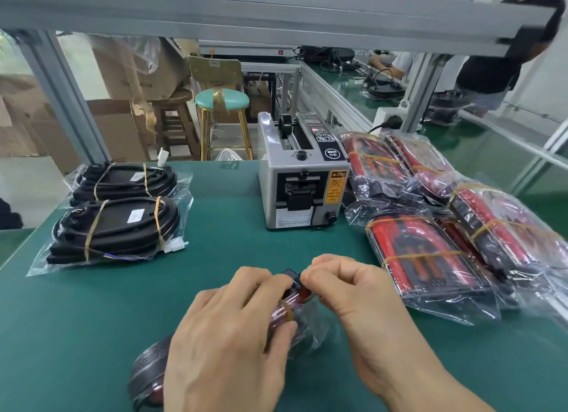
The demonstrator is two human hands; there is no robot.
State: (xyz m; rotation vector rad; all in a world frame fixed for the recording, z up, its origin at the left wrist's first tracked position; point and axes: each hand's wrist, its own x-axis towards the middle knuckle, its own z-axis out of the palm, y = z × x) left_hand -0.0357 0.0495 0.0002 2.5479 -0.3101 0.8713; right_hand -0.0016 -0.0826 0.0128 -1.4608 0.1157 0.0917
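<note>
A red and black part in a clear plastic bag (302, 316) lies on the green table (92, 319) in front of me. My left hand (227, 331) grips the bagged part across its middle, covering most of it. My right hand (347, 285) pinches the bag's far end with thumb and fingertips curled. A rubber band circles the part under my left fingers. The part's dark ribbed end (147, 371) sticks out below my left wrist.
A grey tape dispenser machine (302, 181) stands at the table's middle back. Two bagged black parts (120, 224) lie at the left. Several bagged red parts (430, 248) are piled at the right. Stools, cardboard boxes and a person stand beyond the table.
</note>
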